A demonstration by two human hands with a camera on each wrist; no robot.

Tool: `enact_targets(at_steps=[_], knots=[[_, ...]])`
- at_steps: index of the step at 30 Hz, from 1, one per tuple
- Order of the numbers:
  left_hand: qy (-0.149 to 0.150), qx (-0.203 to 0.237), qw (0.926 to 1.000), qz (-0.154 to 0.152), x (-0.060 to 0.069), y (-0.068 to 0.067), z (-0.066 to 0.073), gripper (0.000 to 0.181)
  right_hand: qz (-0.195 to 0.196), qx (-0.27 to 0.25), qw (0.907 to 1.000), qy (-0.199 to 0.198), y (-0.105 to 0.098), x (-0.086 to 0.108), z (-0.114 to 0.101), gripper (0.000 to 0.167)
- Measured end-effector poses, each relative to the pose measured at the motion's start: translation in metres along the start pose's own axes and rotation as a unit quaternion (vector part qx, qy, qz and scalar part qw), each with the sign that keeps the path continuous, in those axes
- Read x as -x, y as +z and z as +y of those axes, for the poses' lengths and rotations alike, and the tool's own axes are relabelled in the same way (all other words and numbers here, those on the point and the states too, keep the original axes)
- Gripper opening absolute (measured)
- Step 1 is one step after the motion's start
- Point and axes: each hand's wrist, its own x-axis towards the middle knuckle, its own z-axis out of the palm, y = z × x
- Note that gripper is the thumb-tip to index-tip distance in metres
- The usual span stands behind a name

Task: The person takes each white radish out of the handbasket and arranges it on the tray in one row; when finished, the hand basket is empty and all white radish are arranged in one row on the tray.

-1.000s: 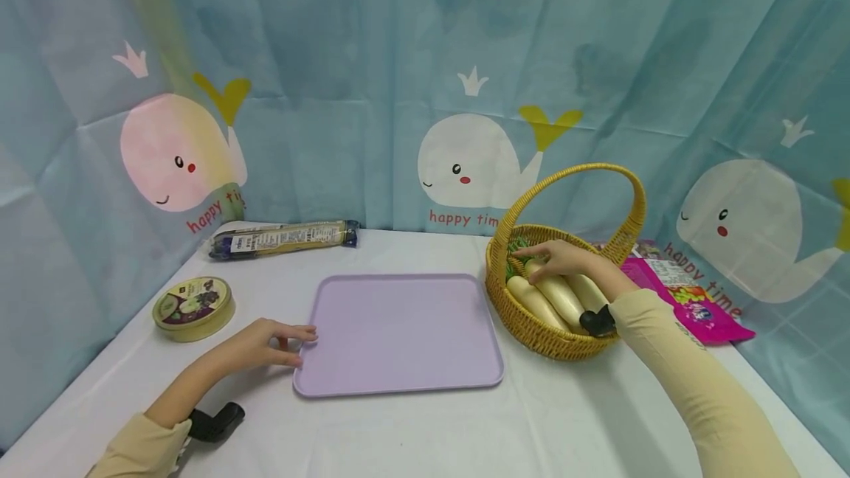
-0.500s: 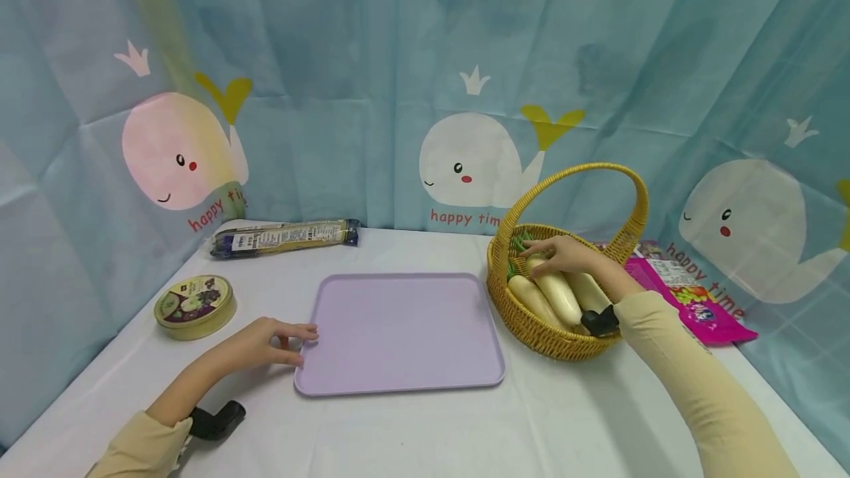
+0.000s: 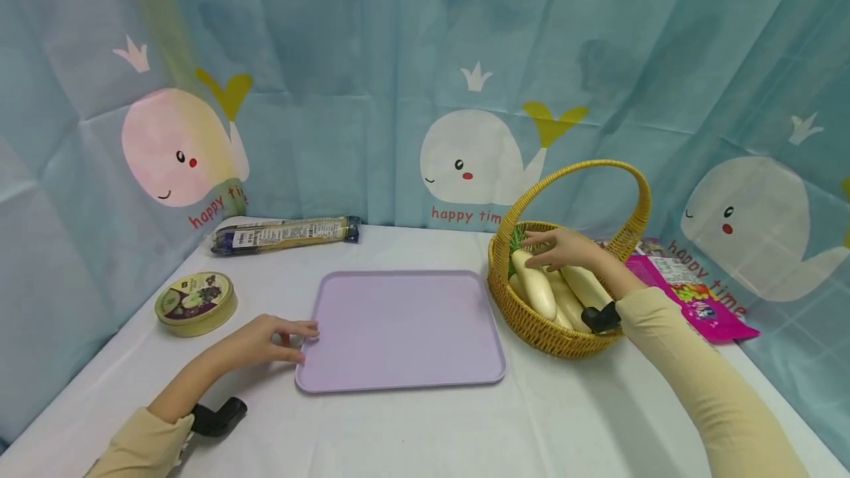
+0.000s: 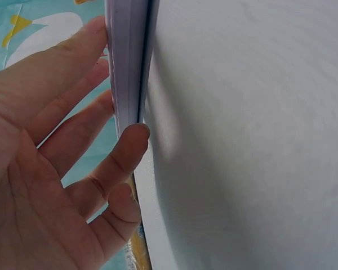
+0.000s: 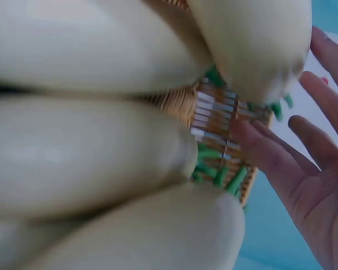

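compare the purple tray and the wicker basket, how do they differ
The purple tray is rectangular, whereas the wicker basket has a rounded opening. The tray is shallow with a low rim; the basket has deeper walls and a tall arched handle. The tray looks smooth, while the basket is woven in yellowish brown. The left hand touches the tray; the right hand is over the basket. Both stand on the white cloth.

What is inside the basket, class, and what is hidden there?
Inside the basket are white radishes with green stems. In the head view, the right hand hides part of them. They cover whatever lies beneath, so that cannot be seen.
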Motion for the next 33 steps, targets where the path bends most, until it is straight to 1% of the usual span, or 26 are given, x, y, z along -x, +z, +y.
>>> enact_targets(at_steps=[4,7,9,12,13,16,17,19,20,25,29,33], knots=[[-0.001,-0.004,1.0,-0.005,0.0,0.001,-0.001,0.051,-0.026,0.014,0.9995,0.007,0.007,-0.003,-0.004,0.054],[0.0,-0.008,0.9999,-0.006,0.0,0.002,-0.003,0.052,-0.029,0.064,0.9974,0.017,0.013,-0.003,-0.005,0.053],[0.001,-0.01,0.9999,-0.007,0.0,0.003,-0.003,0.052,-0.025,0.097,0.9949,0.014,0.015,-0.003,-0.004,0.053],[0.002,-0.006,0.9999,-0.009,-0.001,0.002,-0.002,0.05,-0.008,0.131,0.9912,-0.012,0.015,0.0,0.0,0.051],[0.002,-0.005,0.9999,-0.009,-0.001,0.002,-0.001,0.05,-0.001,0.145,0.9891,-0.029,0.014,0.002,0.0,0.049],[0.002,-0.004,0.9999,-0.01,-0.003,0.001,0.0,0.048,0.015,0.145,0.9877,-0.055,0.011,0.006,-0.001,0.047],[0.001,-0.004,0.9999,-0.01,-0.003,0.001,0.0,0.048,0.02,0.141,0.9883,-0.056,0.01,0.007,-0.002,0.047],[-0.001,-0.005,0.9999,-0.01,-0.003,0.001,0.0,0.048,0.031,0.133,0.9892,-0.053,0.009,0.007,-0.003,0.048],[-0.001,-0.004,0.9999,-0.011,-0.003,0.001,0.0,0.048,0.033,0.124,0.9907,-0.045,0.009,0.007,-0.004,0.049],[-0.007,0.001,0.9999,-0.014,-0.002,0.001,0.001,0.048,0.047,0.112,0.9922,-0.03,0.006,0.01,-0.008,0.049],[-0.009,0.001,0.9999,-0.009,-0.001,-0.001,0.002,0.047,0.068,0.094,0.9926,-0.033,0.005,0.015,-0.013,0.047],[-0.009,0.006,0.9999,-0.009,-0.001,-0.001,0.002,0.048,0.087,0.074,0.9924,-0.045,0.005,0.021,-0.013,0.05]])
